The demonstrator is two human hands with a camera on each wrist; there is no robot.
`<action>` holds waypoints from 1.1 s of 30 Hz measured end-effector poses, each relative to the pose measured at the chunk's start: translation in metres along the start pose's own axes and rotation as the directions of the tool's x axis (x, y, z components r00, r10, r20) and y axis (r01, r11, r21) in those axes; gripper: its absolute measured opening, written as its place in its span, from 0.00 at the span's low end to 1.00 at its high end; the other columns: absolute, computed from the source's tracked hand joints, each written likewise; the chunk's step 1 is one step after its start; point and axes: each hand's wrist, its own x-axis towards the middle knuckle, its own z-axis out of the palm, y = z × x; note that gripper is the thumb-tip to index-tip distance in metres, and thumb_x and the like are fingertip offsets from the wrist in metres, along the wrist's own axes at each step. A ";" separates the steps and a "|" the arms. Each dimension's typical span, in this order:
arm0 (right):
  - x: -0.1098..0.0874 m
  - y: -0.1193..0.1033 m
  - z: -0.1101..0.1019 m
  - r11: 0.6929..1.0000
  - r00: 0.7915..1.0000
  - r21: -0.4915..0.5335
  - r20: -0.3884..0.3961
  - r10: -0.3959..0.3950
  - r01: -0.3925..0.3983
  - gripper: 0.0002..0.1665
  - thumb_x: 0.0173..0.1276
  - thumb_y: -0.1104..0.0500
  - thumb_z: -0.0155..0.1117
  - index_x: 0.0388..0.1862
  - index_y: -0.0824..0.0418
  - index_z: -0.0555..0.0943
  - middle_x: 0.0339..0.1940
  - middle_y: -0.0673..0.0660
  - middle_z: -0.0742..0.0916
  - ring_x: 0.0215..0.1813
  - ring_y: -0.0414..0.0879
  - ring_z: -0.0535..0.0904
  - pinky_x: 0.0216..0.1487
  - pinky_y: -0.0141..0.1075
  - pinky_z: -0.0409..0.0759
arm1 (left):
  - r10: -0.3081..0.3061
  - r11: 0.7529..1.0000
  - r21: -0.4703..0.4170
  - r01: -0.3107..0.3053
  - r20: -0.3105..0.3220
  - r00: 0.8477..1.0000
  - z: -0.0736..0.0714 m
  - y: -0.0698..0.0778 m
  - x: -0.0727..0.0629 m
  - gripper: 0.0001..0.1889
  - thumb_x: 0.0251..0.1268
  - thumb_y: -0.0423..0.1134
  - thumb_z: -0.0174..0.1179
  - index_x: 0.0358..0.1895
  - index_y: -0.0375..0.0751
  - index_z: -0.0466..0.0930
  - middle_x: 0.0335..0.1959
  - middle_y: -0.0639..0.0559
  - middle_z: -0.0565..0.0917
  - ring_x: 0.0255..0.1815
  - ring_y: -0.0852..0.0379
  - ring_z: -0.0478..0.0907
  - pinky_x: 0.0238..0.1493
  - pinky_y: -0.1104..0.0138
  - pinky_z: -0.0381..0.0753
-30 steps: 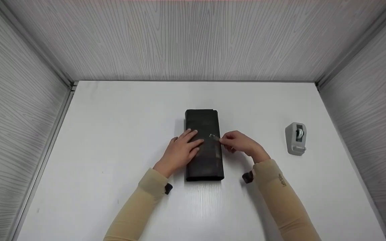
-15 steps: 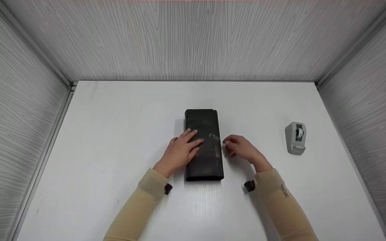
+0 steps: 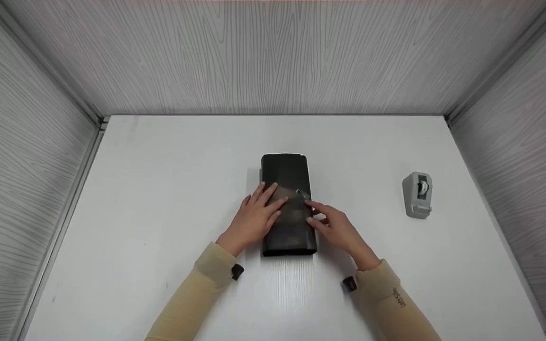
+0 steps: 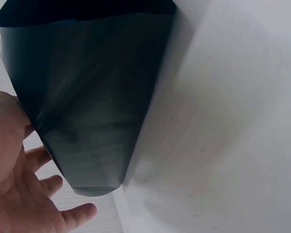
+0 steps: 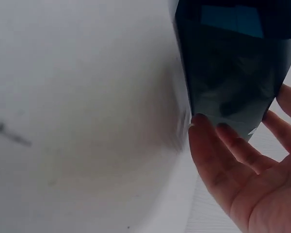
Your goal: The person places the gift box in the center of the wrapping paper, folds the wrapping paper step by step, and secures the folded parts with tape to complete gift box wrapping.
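A long box-shaped parcel in glossy black wrapping (image 3: pixel 284 169) lies on the white table in the head view. My left hand (image 3: pixel 249 220) rests its spread fingers on the parcel's left half. A short strip of clear tape (image 3: pixel 300 192) shows near the right edge of the top. My right hand (image 3: pixel 341 233) touches that edge beside the tape, fingertips on the top. From the right wrist, its extended fingers (image 5: pixel 206 150) lie along the parcel's side (image 5: pixel 228 73), whose near end shows a bluish inside. The left wrist view shows the left hand (image 4: pixel 19 179) partly hidden behind the wrapping (image 4: pixel 87 87).
A grey tape dispenser (image 3: pixel 417 201) with a roll in it stands on the right of the white table (image 3: pixel 168 161). Grey wood-grain panels (image 3: pixel 273 57) close off the back and both sides.
My right hand pinched the tape strip, then drew back off the edge, leaving the tape on the parcel. Now its fingers touch the right edge again. The left hand has barely moved.
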 end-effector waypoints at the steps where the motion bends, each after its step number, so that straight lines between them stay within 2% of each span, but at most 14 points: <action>1: 0.000 -0.001 0.001 1.000 1.000 -0.006 -0.002 0.005 -0.005 0.28 0.73 0.55 0.61 0.71 0.53 0.71 0.53 0.60 0.82 0.42 0.50 0.84 0.43 0.44 0.81 | -0.006 1.000 0.007 0.006 -0.002 1.000 0.000 0.001 -0.001 0.23 0.79 0.52 0.45 0.73 0.57 0.67 0.79 0.47 0.51 0.79 0.44 0.43 0.66 0.43 0.62; 5: 0.000 -0.003 0.003 0.999 0.999 -0.008 -0.001 0.041 -0.041 0.29 0.73 0.54 0.62 0.71 0.52 0.72 0.48 0.58 0.83 0.35 0.45 0.84 0.39 0.40 0.80 | -0.014 1.000 0.026 0.016 -0.054 0.998 -0.004 0.007 -0.011 0.23 0.76 0.52 0.50 0.70 0.54 0.71 0.76 0.42 0.57 0.73 0.40 0.59 0.63 0.45 0.67; 8: -0.001 -0.005 0.003 0.999 0.999 -0.006 0.004 0.043 -0.043 0.31 0.72 0.52 0.63 0.71 0.54 0.71 0.48 0.58 0.83 0.34 0.44 0.84 0.39 0.39 0.80 | -0.018 1.000 0.020 0.021 -0.111 0.994 -0.007 0.012 -0.018 0.21 0.74 0.49 0.55 0.65 0.49 0.77 0.70 0.40 0.66 0.61 0.40 0.74 0.58 0.46 0.72; 11: -0.001 -0.009 0.003 0.999 0.999 -0.010 -0.005 0.046 -0.046 0.32 0.70 0.51 0.65 0.71 0.55 0.72 0.47 0.58 0.84 0.35 0.45 0.84 0.40 0.40 0.81 | -0.023 1.000 -0.020 0.020 -0.147 0.989 -0.007 0.014 -0.023 0.19 0.73 0.46 0.57 0.61 0.45 0.80 0.67 0.39 0.70 0.53 0.41 0.80 0.54 0.48 0.76; 15: 0.002 -0.013 0.002 0.998 0.998 -0.027 -0.015 0.060 -0.060 0.32 0.68 0.52 0.68 0.70 0.56 0.73 0.46 0.58 0.84 0.38 0.47 0.85 0.40 0.41 0.82 | -0.030 0.996 -0.088 0.018 -0.147 0.989 -0.007 0.014 -0.024 0.18 0.72 0.45 0.58 0.60 0.42 0.81 0.67 0.39 0.70 0.55 0.42 0.79 0.52 0.49 0.77; 21: 0.016 -0.014 -0.001 0.998 0.999 -0.036 0.002 0.045 -0.045 0.33 0.67 0.57 0.69 0.70 0.60 0.71 0.49 0.60 0.83 0.39 0.48 0.85 0.41 0.41 0.82 | -0.054 0.986 -0.161 0.037 -0.104 0.993 -0.007 0.004 -0.015 0.20 0.73 0.44 0.57 0.64 0.43 0.78 0.72 0.41 0.66 0.56 0.41 0.78 0.55 0.52 0.77; 25: 0.029 -0.013 -0.004 0.997 0.999 -0.069 0.003 0.046 -0.046 0.34 0.66 0.58 0.69 0.70 0.60 0.71 0.50 0.61 0.83 0.40 0.49 0.85 0.43 0.42 0.81 | -0.067 0.986 -0.160 0.055 -0.069 0.995 -0.007 -0.004 -0.006 0.22 0.74 0.46 0.56 0.67 0.45 0.75 0.74 0.44 0.63 0.60 0.44 0.76 0.58 0.56 0.76; 33: 0.050 -0.013 -0.008 0.990 0.998 -0.124 -0.010 0.065 -0.066 0.33 0.66 0.58 0.69 0.69 0.61 0.72 0.48 0.62 0.83 0.41 0.50 0.83 0.44 0.42 0.80 | -0.082 0.984 -0.159 0.074 -0.047 0.995 -0.009 -0.014 0.011 0.23 0.73 0.46 0.57 0.67 0.47 0.74 0.75 0.45 0.62 0.65 0.44 0.72 0.61 0.56 0.72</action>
